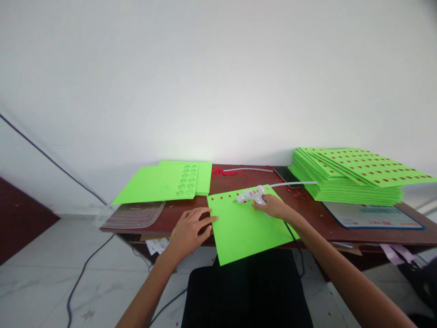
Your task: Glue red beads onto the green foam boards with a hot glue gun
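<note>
In my right hand [272, 206] is a white hot glue gun [251, 195], its nozzle pointing left just over the green sheet [244, 232]. A long pale glue stick [293, 183] sticks out of its back, and a black cord hangs below. Several small red pieces sit in a row along the sheet's far edge; the gun hides part of that row. My left hand [194, 228] rests at the sheet's left edge, fingers apart, one fingertip over the green surface. The sheet overhangs the table's front edge above my lap.
Loose red pieces [223, 172] lie at the back beside another glue stick [247, 169]. Plain green sheets [153, 184] are at left over a clear plastic lid [136, 215]. A tall stack of dotted green sheets [348, 182] stands right, near a dark phone [285, 175]. Cords trail across the floor.
</note>
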`<state>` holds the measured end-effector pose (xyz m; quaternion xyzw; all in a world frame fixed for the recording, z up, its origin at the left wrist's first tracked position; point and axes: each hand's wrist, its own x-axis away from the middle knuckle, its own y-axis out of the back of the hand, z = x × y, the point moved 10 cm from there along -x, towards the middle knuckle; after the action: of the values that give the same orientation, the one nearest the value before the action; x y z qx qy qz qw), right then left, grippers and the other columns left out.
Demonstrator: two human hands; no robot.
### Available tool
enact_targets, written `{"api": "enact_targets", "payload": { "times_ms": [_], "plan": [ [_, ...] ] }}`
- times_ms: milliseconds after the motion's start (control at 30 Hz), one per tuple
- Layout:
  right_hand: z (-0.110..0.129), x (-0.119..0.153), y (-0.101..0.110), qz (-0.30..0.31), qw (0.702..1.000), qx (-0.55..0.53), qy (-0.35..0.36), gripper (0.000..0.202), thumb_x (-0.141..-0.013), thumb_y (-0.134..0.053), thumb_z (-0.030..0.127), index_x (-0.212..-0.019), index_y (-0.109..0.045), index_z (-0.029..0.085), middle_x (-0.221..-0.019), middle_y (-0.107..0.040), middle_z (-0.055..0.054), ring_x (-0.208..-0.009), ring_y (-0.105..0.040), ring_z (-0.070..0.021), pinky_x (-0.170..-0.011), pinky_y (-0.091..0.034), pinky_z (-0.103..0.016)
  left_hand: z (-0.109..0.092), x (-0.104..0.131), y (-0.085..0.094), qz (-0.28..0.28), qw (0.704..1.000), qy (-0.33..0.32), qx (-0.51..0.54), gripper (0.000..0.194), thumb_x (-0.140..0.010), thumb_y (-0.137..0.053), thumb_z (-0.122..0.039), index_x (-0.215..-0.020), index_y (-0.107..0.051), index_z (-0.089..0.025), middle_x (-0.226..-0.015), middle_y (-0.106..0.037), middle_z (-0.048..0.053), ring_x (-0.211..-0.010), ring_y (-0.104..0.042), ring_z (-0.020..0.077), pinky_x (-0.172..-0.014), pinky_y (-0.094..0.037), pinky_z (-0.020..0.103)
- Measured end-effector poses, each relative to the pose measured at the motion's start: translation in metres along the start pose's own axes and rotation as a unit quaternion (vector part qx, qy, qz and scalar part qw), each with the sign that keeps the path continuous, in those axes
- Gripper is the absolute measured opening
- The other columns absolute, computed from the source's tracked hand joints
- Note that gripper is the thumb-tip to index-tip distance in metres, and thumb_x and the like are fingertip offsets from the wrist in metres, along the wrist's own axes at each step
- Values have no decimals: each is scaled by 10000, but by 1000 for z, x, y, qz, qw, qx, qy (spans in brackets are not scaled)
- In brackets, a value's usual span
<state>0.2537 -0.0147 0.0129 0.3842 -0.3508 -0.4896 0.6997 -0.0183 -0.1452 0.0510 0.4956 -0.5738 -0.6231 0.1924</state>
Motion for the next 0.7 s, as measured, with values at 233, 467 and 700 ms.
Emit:
{"api": "enact_targets", "payload": {
  "times_ms": [233,467,700],
  "plan": [
    [-10,0,6,-19,999,-34,-11,411,-890,-599,537,-746,-607,153,-664,-610,-35,-563,-503,-147,-508,-274,-265,-1,0,1,-4,1000,-4,5,356,-960,-554,-256,-1271,-681,-373,-1363,-601,19,-1254,-542,242,-1030,-420,435],
    [-37,9,16,-29,998,-39,-34,388,-864,-623,513,-733,-615,147,-670,-613,-43,-574,-512,-152,-510,-282,-261,1,0,1,-7,1000,1,6,361,-947,-566,-255,-1267,-685,-371,-1362,-605,17,-1252,-546,247,-1029,-423,434],
    [-36,9,13,-14,999,-36,-27,384,-884,-595,498,-738,-614,144,-665,-616,-46,-570,-514,-153,-509,-297,-260,1,1,-1,3,1000,3,4,363,-957,-561,-258,-1280,-675,-378,-1371,-597,12,-1263,-538,239,-1047,-416,440]
  ]
}}
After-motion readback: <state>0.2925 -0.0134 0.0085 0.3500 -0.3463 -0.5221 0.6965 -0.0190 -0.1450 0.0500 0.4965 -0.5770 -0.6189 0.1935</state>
